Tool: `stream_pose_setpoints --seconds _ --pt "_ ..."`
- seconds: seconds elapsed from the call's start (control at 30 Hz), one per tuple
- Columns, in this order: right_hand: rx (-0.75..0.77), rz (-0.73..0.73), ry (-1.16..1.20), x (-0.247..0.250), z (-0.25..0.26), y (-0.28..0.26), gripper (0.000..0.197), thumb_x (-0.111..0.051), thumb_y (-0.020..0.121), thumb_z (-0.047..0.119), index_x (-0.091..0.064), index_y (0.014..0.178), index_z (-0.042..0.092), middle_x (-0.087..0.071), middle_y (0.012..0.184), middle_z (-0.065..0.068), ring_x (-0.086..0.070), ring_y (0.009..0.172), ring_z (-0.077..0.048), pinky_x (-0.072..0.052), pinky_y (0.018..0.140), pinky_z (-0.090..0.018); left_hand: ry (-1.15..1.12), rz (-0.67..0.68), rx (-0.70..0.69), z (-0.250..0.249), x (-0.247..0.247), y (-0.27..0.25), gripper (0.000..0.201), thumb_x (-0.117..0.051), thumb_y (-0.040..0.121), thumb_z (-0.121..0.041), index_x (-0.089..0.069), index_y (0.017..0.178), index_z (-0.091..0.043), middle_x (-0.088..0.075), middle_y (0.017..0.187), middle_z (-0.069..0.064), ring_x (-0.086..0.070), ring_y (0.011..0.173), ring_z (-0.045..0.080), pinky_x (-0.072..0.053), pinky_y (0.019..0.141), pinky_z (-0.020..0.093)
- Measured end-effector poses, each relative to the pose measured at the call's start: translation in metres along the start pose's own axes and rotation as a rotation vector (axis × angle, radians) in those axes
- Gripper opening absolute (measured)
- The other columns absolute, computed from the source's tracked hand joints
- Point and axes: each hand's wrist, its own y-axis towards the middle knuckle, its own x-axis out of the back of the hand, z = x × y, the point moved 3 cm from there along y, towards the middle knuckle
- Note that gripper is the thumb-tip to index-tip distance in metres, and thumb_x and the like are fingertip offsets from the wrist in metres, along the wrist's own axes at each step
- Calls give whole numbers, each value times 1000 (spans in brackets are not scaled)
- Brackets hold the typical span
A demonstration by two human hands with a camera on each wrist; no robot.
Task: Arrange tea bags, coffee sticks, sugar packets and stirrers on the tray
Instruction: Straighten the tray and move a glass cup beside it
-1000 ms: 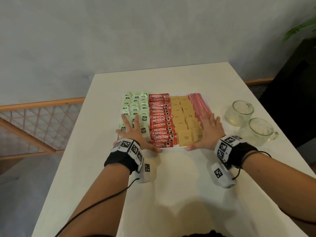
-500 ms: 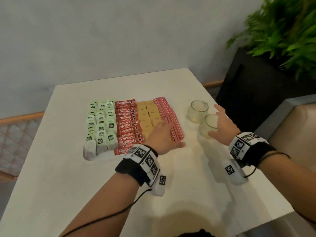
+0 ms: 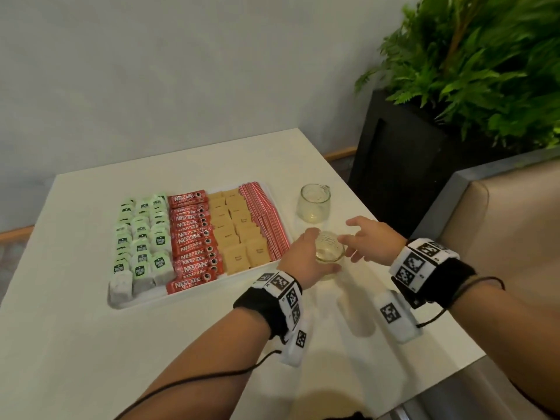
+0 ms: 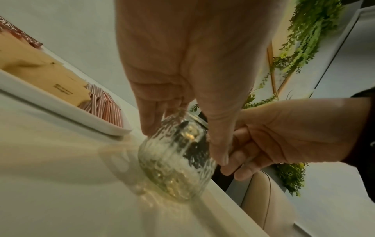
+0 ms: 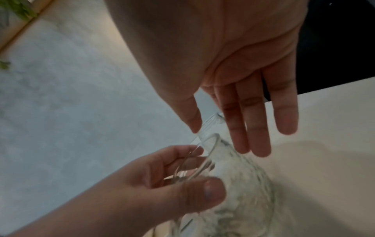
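Observation:
A white tray holds rows of green tea bags, red coffee sticks, tan sugar packets and red-striped stirrers. Right of the tray's near corner stands a ribbed glass mug. My left hand grips it, fingers on the far side and thumb on the near side. My right hand reaches in from the right, its loosely bent fingers at the mug's handle. The left wrist view shows the mug tilted under my left hand.
A second glass mug stands just behind the near one. A black planter with a green plant is past the table's right edge, beside a beige seat. The table edge runs close under my right wrist.
Both hands left the tray's front edge and moved right. The right hand reached the mugs first, then the left crossed over and took hold of the near mug. The view swung right.

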Motion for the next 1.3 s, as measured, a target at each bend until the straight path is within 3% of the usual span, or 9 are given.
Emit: stream_pose_setpoints --seconds 0.17,0.3,0.4,0.47,0.6,0.77,0.97,1.17,1.3 --pt "137 -115 -154 14 6 27 53 -66 88 36 -48 135 23 -58 127 1 -58 110 -17 -48 97 -36 -43 -151 -13 4 22 -3 86 -80 73 -47 -38 143 -19 -52 141 -2 -53 124 17 -42 94 28" --pt "332 -155 -249 16 32 62 72 -71 86 23 -34 147 21 -35 152 -2 -37 137 -21 -29 112 -32 -72 -319 -6 9 63 -4 86 -81 72 -49 -38 141 -21 -55 137 -5 -55 121 14 -45 94 29" --pt "314 -90 -345 14 44 89 91 -75 82 23 -18 153 21 -19 160 -2 -19 146 -21 -17 117 -32 -102 -378 13 16 92 -4 83 -80 73 -46 -39 140 -20 -58 135 -4 -58 110 10 -46 91 27" --pt "279 -43 -381 10 46 103 98 -77 80 24 -13 154 21 -17 161 -1 -17 147 -21 -18 119 -34 -97 -415 26 25 107 -5 82 -81 74 -45 -41 139 -17 -57 134 -3 -54 106 7 -43 89 23" --pt "239 -25 -393 1 52 121 94 -76 81 25 -16 153 20 -24 158 -1 -30 141 -24 -29 113 -37 -63 -491 60 50 126 -4 84 -81 73 -46 -42 140 -15 -54 139 0 -53 119 14 -39 91 23" --pt "225 -55 -414 -12 81 146 91 -73 83 31 -16 153 20 -24 156 -2 -30 139 -27 -36 109 -44 -80 -554 95 70 134 4 85 -82 69 -52 -43 137 -20 -56 130 -9 -51 108 5 -38 87 20" --pt "198 -94 -384 -24 105 169 90 -72 83 35 -17 152 19 -28 153 -3 -29 138 -27 -38 107 -46 -123 -582 86 76 136 13 77 -86 62 -52 -46 124 -28 -54 113 -17 -53 101 2 -32 71 4" --pt "242 -227 -175 -19 102 154 100 -75 76 48 -15 152 24 -27 153 -5 -34 136 -28 -36 109 -45 -191 -605 42 73 131 23 78 -83 52 -63 -45 111 -31 -52 113 -11 -52 106 10 -47 90 28" --pt "333 -224 137 -14 102 112 75 -66 82 52 -31 147 35 -44 134 0 -58 106 -20 -47 95 -37 -353 -590 70 53 125 31 75 -86 58 -55 -39 107 -25 -52 102 -8 -57 95 10 -48 75 23"
